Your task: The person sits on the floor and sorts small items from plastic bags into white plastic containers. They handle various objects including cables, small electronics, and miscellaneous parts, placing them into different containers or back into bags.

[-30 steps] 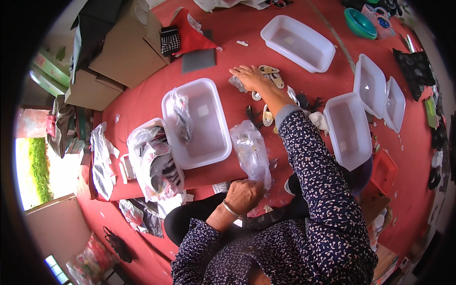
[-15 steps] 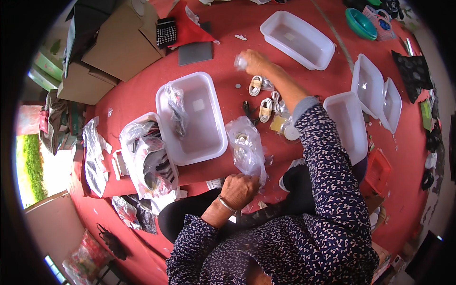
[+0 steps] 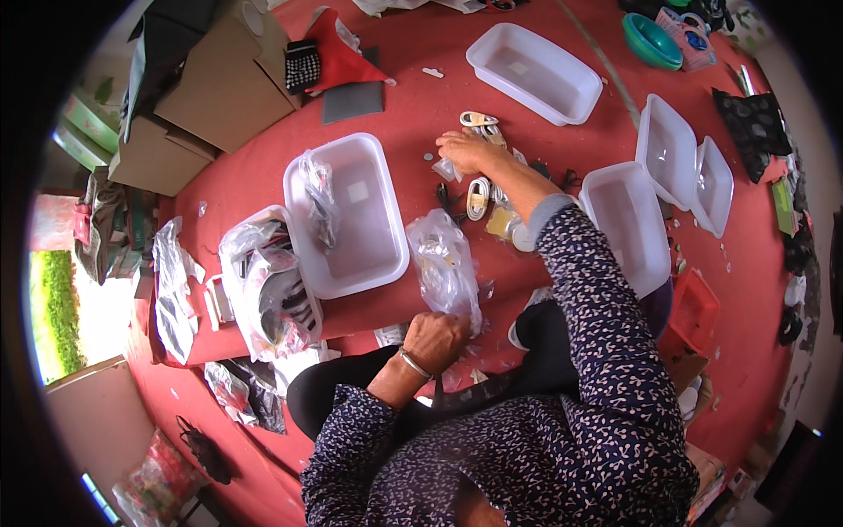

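My left hand, with a bracelet on its wrist, is closed on the gathered near end of a clear plastic bag. Small items inside that bag are hard to make out. Farther out, my right hand reaches among coiled cables, its fingers closed around a small clear plastic packet. A white cable coil lies just beyond the right hand, and another white cable is nearer to me. Beside them are a black cable and a yellowish packet with a round white piece, partly under my forearm.
A white tub holding a plastic-wrapped item stands left of the bag. Left of it, another tub is full of packaged goods. More white tubs stand far off and at right. Cardboard boxes stand at far left.
My right hand has come nearer to me, down among the cables. One white cable coil now lies farther off, past that hand. My left hand keeps hold of the bag; the view has shifted slightly.
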`<act>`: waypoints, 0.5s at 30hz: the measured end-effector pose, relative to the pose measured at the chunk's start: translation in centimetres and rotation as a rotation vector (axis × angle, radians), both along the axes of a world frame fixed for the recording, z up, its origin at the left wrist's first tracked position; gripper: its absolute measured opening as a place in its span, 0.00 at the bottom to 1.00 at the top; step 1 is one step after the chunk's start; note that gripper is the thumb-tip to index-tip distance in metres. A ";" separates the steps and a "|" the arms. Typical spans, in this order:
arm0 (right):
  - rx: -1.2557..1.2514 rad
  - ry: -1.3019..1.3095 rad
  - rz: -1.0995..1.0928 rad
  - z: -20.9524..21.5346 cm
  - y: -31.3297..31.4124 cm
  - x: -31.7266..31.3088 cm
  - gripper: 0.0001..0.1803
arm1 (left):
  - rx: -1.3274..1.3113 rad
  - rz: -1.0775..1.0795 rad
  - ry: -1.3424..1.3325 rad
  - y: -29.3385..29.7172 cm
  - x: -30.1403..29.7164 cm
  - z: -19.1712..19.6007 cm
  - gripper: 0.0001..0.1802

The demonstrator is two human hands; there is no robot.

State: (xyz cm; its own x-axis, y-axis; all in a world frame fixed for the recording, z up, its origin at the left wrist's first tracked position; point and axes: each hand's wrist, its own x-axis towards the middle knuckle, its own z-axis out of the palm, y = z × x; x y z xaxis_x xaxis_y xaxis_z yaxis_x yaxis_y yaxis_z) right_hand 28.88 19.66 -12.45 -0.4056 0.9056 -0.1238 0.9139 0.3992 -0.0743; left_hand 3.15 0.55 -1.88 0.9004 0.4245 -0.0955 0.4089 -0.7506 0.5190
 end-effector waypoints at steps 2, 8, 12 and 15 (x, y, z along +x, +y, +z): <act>-0.031 -0.084 -0.030 -0.8 0.1 -0.4 0.11 | -0.009 0.010 0.013 0.2 -0.1 -0.4 0.04; 0.046 -0.187 -0.054 -0.1 0.3 -0.5 0.15 | -0.019 0.021 0.071 0.1 -0.2 -0.7 0.10; -0.052 -0.237 -0.031 1.9 -0.3 0.6 0.13 | 0.006 0.023 0.085 -0.1 -0.1 -0.7 0.12; -0.038 -0.235 -0.098 3.9 -1.1 1.3 0.12 | 0.027 0.023 0.079 -0.1 0.0 -0.4 0.13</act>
State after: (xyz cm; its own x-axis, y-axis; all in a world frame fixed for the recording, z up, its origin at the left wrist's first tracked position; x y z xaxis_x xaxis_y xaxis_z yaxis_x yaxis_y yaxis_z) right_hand 30.22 18.57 -8.57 -0.2726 0.9320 -0.2390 0.9419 0.3092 0.1315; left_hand 3.13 0.45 -2.28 0.8805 0.4481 -0.1545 0.4651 -0.7539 0.4641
